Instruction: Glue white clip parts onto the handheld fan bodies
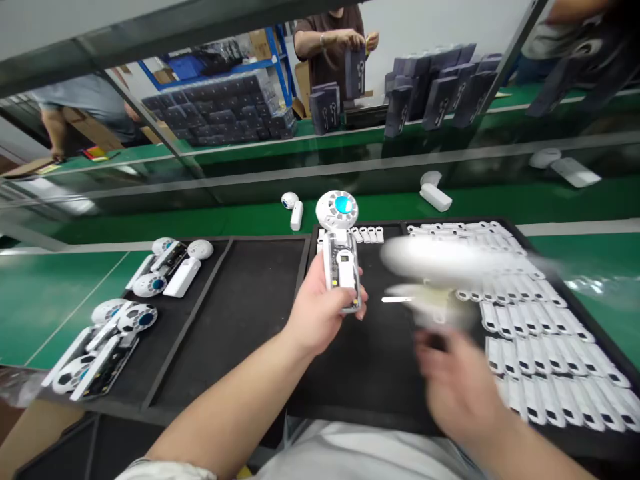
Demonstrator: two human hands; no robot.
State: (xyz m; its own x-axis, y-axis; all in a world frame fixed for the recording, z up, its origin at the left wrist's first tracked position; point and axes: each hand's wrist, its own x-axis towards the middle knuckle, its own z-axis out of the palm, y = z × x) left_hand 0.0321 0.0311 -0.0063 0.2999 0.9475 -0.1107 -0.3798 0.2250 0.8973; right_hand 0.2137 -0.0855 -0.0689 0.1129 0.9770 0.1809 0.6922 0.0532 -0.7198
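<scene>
My left hand (320, 303) is wrapped round a white device (341, 257) with a round head, a blue centre and an exposed circuit interior. Its thumb lies on a small white piece with a little dark display inside the body. To the right, my right hand (453, 373) is smeared by motion, with a blurred whitish object (435, 300) at its fingertips. A longer white blur (440, 259) lies just above that; its shape cannot be made out. A thin white strip (397, 299) shows left of the blur. Rows of small white pieces (537, 360) fill the tray's right side.
Black trays (250, 307) cover the green bench (60, 287). Opened white devices (107, 340) lie at the left. More white devices (436, 193) sit behind the trays. Beyond a rail, a person (333, 40) handles dark boxes (355, 70); other people are at both sides.
</scene>
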